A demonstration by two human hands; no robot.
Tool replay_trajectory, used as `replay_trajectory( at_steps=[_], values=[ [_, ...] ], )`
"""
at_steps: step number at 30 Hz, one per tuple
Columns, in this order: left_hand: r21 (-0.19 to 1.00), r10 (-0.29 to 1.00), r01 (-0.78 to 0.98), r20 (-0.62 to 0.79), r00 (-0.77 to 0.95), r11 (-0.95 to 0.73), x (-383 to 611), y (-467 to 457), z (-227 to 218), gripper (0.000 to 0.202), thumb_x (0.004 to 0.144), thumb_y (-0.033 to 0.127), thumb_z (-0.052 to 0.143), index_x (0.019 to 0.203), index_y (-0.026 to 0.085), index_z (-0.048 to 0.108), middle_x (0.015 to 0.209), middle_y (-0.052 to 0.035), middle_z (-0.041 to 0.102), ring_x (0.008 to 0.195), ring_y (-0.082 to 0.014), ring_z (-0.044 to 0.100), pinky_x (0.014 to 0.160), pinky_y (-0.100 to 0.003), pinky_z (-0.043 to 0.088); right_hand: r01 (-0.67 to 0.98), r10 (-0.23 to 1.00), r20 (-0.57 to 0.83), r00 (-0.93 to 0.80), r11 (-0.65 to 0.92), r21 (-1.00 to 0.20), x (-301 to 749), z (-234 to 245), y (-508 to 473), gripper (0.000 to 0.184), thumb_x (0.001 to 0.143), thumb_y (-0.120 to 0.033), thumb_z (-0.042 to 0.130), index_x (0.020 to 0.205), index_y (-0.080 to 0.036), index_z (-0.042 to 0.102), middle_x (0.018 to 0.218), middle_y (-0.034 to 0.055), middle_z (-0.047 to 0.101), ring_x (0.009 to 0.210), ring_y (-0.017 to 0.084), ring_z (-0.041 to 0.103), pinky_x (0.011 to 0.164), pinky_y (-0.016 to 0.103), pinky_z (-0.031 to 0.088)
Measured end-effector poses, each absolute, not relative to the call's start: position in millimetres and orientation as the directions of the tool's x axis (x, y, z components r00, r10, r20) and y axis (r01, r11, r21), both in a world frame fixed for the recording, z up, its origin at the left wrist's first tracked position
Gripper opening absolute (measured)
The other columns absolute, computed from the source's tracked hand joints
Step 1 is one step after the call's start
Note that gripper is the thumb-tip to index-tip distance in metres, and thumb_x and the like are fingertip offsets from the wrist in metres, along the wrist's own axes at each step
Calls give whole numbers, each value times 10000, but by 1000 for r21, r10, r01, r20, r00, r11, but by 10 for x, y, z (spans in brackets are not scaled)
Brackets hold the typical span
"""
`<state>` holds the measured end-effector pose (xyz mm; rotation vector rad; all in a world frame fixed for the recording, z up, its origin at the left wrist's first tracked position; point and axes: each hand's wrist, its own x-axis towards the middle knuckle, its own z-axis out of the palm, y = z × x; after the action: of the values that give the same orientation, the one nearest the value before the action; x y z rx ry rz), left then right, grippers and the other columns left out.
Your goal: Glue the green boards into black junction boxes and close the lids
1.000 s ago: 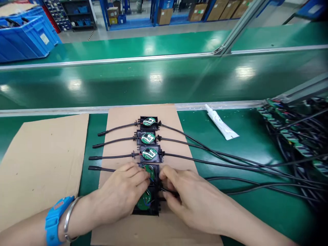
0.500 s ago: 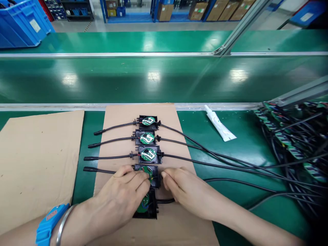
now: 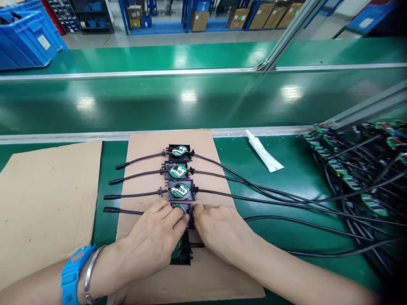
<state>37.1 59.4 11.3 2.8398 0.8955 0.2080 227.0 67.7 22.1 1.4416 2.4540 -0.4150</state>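
Several small black plastic housings, each with a round green circuit board, lie in a column on a cardboard sheet (image 3: 229,275). My left hand (image 3: 155,235), with fingers bent, grips the fourth housing (image 3: 191,218) from the left and partly covers its circuit board (image 3: 179,207). At that housing's right end, my right hand (image 3: 219,224) pinches the black cable (image 3: 273,218); the fingertips hide the joint. The nearest housing (image 3: 184,254) is partly under my left hand. Farther back, the third housing (image 3: 180,190) lies open with white strips on its board.
A white tube (image 3: 263,150) lies on the green bench (image 3: 241,169) to the right. Beyond it is a tangled pile of cables and boards (image 3: 359,178). Another cardboard sheet (image 3: 47,203) lies left. A blue crate (image 3: 28,38) stands behind, near a metal post (image 3: 286,38).
My right hand has turned slightly and pressed closer to the fourth housing's right end. My left hand stays over that housing. The whole view has shifted a little.
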Motion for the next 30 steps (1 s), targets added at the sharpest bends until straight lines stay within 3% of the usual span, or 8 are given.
replay_trajectory(
  at_steps=[2,5,8,11,15,18,25,30],
  values=[
    [204,586,560,101,804,-803,347,583,83,481,773,26,417,1230,112,537,1055,-81,619,925,-216,548,1018,-419,358,895,867,-222,-446,430,-118,2327,167,626,168,900,-171,428,845,-144,585,745,90,634,602,200,587,502,274,293],
    [193,579,557,83,811,-808,343,538,48,495,780,21,415,1253,123,520,1055,-70,616,969,-225,530,1042,-425,326,846,870,-54,-490,460,-270,2406,87,575,160,890,-140,424,841,-166,575,848,70,597,737,183,549,608,269,369],
    [194,571,552,62,818,-811,371,478,89,450,782,46,450,1218,107,544,1001,-65,624,885,-221,524,981,-421,362,723,802,-11,-597,532,-441,2482,69,578,222,833,-33,399,785,-163,572,826,57,569,768,175,493,688,284,401],
    [284,567,526,86,819,-802,359,488,169,434,798,116,498,1230,116,539,962,-60,628,801,-208,516,863,-398,410,646,766,-27,-643,523,-555,2568,117,681,212,873,-71,418,782,-172,581,790,40,561,774,174,480,698,290,412],
    [404,738,631,204,643,-662,216,738,163,312,866,105,466,1151,189,561,1037,-73,608,884,-222,531,768,-377,419,696,847,111,-519,495,-520,2645,89,924,161,901,-104,441,955,-155,584,911,73,603,889,206,503,813,364,437],
    [381,853,770,119,508,-511,87,981,104,122,866,146,511,975,155,565,1001,-101,592,917,-252,536,772,-406,441,720,862,130,-490,484,-496,2664,7,1005,142,888,-90,442,968,-146,546,936,90,616,894,221,531,799,390,463],
    [575,858,714,-39,512,-400,0,1048,233,177,971,243,381,989,208,554,866,-15,664,733,-166,628,632,-268,483,638,835,57,-547,460,-618,2714,334,789,255,928,-105,362,1131,-206,478,961,46,617,831,149,603,707,267,486],
    [457,842,769,-75,534,-447,108,1082,240,186,958,231,396,942,189,577,869,-40,682,779,-205,656,668,-310,518,717,807,-47,-588,493,-493,2603,471,867,254,896,-103,345,1032,-179,545,859,62,611,726,182,604,630,305,459]
  ],
)
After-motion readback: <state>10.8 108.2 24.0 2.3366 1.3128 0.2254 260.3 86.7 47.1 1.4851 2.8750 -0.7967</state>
